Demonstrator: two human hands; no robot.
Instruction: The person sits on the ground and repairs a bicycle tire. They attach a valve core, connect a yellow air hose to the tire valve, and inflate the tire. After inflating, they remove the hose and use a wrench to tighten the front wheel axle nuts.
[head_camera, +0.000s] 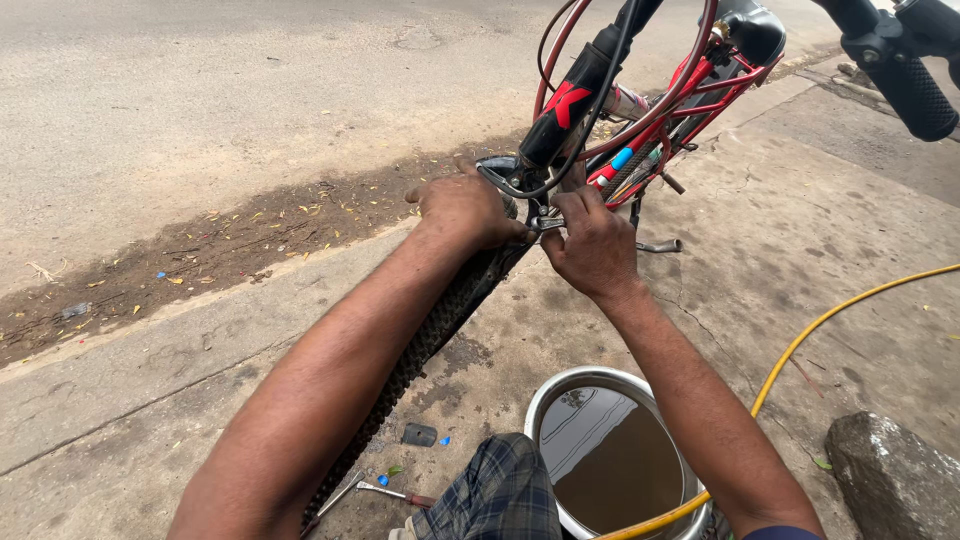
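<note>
While a red mark sits on the black fork leg (570, 100) of the red bicycle frame (700, 85), w/ a small blue tag (622, 158) lower down, both arms reach forward to the front wheel (440, 320). The left hand (465, 208) is curled over the tyre top, fingers pressed on it. The right hand (592, 245) is closed, pinching a small metal brake part (548, 222) just beside the rim; a water basin (610, 455) stands near the knee.

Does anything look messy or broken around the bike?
A little. Small metal tools lie loose on the cracked concrete pavement beside the knobbly black bicycle tyre, and the round metal basin holds murky brown water. Dry leaves and bits of litter line the road edge. The red bicycle frame itself shows no clear damage.
</note>
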